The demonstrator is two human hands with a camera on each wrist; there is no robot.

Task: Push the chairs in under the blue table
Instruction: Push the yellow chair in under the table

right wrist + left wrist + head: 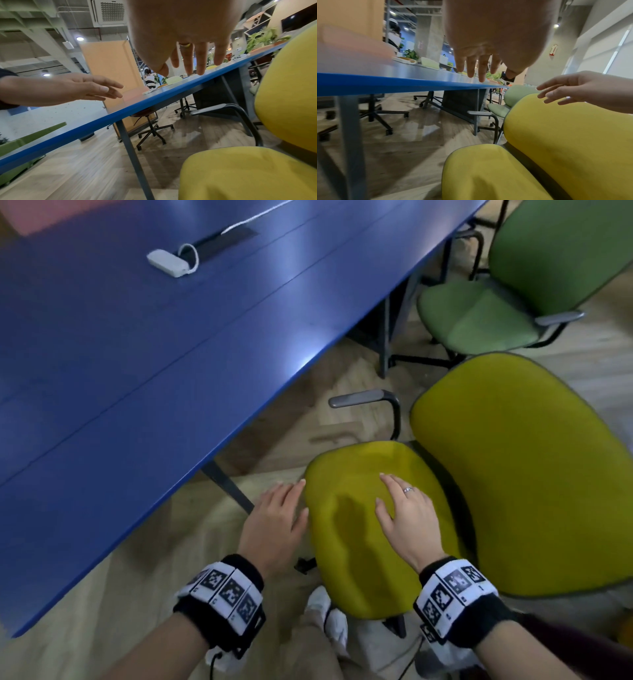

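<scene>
The right hand (407, 518) hovers flat above the yellow chair (376, 529) seat, fingers straight and spread wide, holding nothing. The left hand (274, 520) is likewise wide and empty, just beside the seat's edge at 9 o'clock. The yellow chair stands clear of the blue surface (154, 337), whose edge runs at 10 o'clock. A green chair (479, 316) stands at 1 o'clock.

Glossy blue table (144, 364), cloth-covered chairs (513, 474)
</scene>
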